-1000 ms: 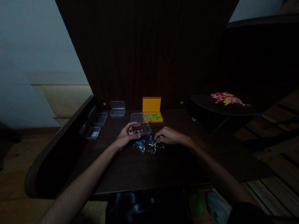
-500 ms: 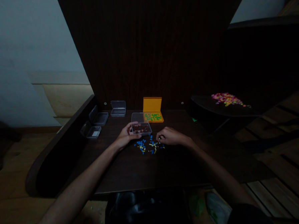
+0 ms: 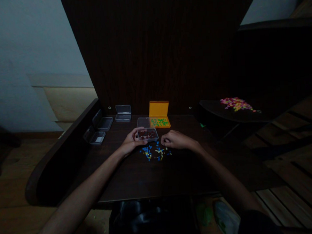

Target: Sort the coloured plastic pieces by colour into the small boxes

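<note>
My left hand [image 3: 132, 142] grips the left side of a clear plastic box [image 3: 152, 139], its lid tipped back and small dark red pieces [image 3: 147, 134] inside. Just right of the box, my right hand [image 3: 176, 139] hovers over the table with its fingers curled together; whatever may be pinched in them is hidden. Below both hands lie small blue pieces [image 3: 147, 151] and pale yellow pieces [image 3: 161, 152], scattered on the dark table. Behind the clear box stands an open orange box [image 3: 159, 109] with green pieces [image 3: 159, 122] in it.
Three open clear boxes stand at the left: a back one [image 3: 123, 113], a middle one [image 3: 105, 123] and a front one [image 3: 96, 138]. On a raised shelf [image 3: 210, 109] at the right lies a pile of pink and yellow pieces [image 3: 237, 104]. A dark panel [image 3: 163, 53] rises behind.
My right hand has shifted slightly up and left, closer to the clear box. The left hand and its box stay in place.
</note>
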The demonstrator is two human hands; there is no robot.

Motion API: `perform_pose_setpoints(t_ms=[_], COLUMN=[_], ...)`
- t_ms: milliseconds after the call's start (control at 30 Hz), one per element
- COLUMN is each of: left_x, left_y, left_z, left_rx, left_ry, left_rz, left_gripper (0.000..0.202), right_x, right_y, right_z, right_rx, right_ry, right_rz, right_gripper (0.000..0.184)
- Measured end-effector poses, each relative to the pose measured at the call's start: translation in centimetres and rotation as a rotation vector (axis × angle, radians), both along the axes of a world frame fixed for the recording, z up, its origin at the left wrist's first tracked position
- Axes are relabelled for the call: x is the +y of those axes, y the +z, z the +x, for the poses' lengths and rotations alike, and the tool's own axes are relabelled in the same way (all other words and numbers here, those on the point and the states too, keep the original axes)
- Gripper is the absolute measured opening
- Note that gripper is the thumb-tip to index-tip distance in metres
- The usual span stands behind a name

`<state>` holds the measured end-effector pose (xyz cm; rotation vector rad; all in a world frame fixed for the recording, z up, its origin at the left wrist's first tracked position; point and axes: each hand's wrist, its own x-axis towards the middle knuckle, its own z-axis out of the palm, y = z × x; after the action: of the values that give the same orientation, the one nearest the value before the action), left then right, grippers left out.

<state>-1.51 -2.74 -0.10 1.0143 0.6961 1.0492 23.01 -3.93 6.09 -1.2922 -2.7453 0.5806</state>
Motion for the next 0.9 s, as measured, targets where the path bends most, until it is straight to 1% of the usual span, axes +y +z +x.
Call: perform_pose_setpoints(t_ms=[100, 233, 367, 500, 733, 900], left_x=[-0.1, -0.3, -0.4, -0.3, -0.3, -0.2], left_y=[0.2, 0.4, 0.3, 0.0, -0.2, -0.1], left_z=[0.1, 0.1, 0.3, 0.4, 0.4, 0.5], left_rx=[0.009, 0.034, 0.032, 0.047, 0.031, 0.038], left_ry=[0.004, -0.012, -0.034, -0.030, -0.031, -0.024], left_rz=[-0.002, 0.004, 0.021, 0.023, 0.035, 0.019], left_gripper=[0.071, 0.070, 0.070, 0.073, 0.071, 0.072], right_x=[0.4, 1.0, 1.4, 1.7, 2.2, 2.3], right_y=[1.1, 2.0, 2.0, 1.6, 1.5, 1.5], right_z=[-0.3, -1.8, -3.8, -5.1, -5.4, -5.3], right_rx=[0.148, 0.263, 0.225, 0.156, 0.089, 0.062], right_ry=[0.043, 0.061, 0.070, 0.115, 0.146, 0.161], right_rz=[-0.050, 0.010, 0.082, 0.114, 0.138, 0.157], right_gripper=[0.016, 0.017, 0.015, 0.016, 0.020, 0.021])
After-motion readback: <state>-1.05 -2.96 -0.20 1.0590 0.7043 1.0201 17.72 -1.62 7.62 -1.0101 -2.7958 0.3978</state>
